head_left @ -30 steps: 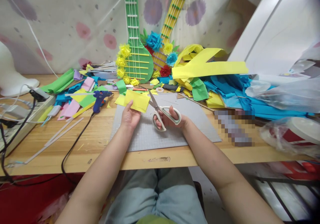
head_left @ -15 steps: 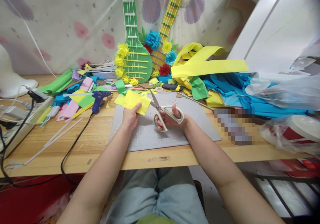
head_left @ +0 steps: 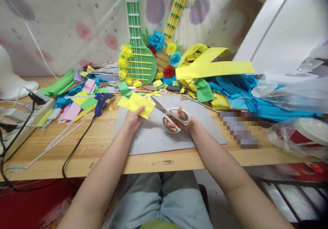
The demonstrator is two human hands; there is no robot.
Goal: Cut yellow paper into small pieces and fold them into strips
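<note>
Yellow paper [head_left: 140,105] is pinched between the thumb and fingers of my left hand [head_left: 133,119], over the left part of a grey cutting mat [head_left: 153,143]. My right hand [head_left: 176,119] grips a pair of scissors [head_left: 183,117] with white and grey handles, fingers through the loops. The blades point up and left, close to the paper's right edge. They look nearly closed; whether the tip touches the paper I cannot tell. Another yellow piece [head_left: 123,102] shows at the left of the held paper.
A blue glue gun [head_left: 100,102] lies on the left, its cord running off the front edge. Behind stand a green paper instrument [head_left: 142,63] and a yellow one [head_left: 176,7] with paper flowers. Yellow strips [head_left: 215,69] and blue paper [head_left: 238,89] are piled at right.
The scissor blades have come closer together, and the scissors have shifted slightly right with my right hand. My left hand and the yellow paper stay almost where they were.
</note>
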